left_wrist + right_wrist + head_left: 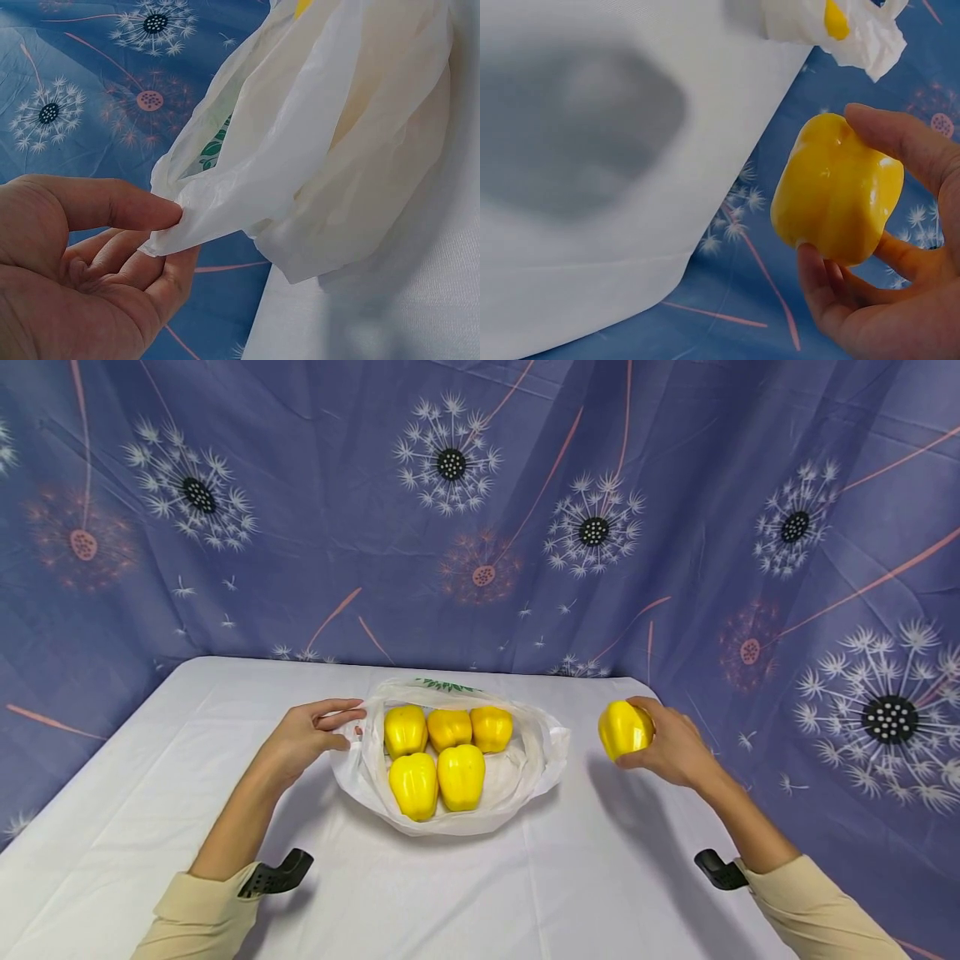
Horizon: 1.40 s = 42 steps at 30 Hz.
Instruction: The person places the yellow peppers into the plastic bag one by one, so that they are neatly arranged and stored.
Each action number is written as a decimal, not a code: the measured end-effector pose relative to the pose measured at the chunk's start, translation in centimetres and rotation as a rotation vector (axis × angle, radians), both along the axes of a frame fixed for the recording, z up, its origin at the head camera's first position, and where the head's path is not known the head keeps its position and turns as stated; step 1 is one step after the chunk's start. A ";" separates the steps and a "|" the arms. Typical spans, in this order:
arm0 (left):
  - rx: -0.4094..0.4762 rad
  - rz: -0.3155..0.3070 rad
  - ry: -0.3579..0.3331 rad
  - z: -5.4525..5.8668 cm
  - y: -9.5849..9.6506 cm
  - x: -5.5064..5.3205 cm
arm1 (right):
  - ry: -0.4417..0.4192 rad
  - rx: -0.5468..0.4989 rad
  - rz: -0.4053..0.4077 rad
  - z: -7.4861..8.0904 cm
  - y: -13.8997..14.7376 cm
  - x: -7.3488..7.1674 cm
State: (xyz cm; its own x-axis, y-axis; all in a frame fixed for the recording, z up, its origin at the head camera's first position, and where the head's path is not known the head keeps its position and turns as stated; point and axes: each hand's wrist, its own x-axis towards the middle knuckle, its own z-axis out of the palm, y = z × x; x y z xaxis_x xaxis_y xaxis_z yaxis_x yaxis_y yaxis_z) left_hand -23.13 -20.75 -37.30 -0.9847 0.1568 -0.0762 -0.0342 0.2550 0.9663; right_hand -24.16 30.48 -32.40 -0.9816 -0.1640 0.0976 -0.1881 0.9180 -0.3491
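Note:
My right hand [671, 745] grips a glossy yellow bell pepper [625, 730] above the right side of the table, its thumb and fingers on opposite sides of the pepper [836, 191]. A white plastic bag [525, 777] with a green leaf print lies wide open at the middle. Inside it sit several yellow bell peppers [461, 777], in a back and a front row. At the bag's left edge, my left hand [303, 735] pinches the rim; the left wrist view shows the thin plastic [225, 217] between thumb and fingers.
The table wears a white cloth [480, 893]. Behind it and along its sides hangs a blue curtain [337, 527] with dandelion prints. Black wrist mounts [277, 872] sit at both cuffs. The right hand's shadow falls on the cloth.

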 end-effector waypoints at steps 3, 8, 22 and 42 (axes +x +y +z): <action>0.007 -0.001 0.000 0.0 0.0 0.0 | 0.010 -0.012 0.003 0.3 -0.5 0.0; 0.011 0.001 0.005 0.0 0.0 0.0 | 0.015 -0.018 0.009 1.0 -1.3 -0.1; 0.003 0.001 -0.002 0.0 0.0 0.0 | 0.041 -0.054 0.034 3.2 -4.3 0.0; 0.007 -0.001 -0.005 0.0 0.0 0.0 | 0.046 -0.101 0.146 3.3 -9.4 0.0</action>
State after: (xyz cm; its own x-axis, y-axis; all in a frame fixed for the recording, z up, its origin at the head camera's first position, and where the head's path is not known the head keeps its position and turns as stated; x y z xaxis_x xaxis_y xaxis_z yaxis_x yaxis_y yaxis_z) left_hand -23.12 -20.74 -37.31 -0.9842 0.1580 -0.0802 -0.0391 0.2480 0.9680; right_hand -24.13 21.03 -29.08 -0.9423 -0.2911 0.1654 -0.3345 0.8404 -0.4265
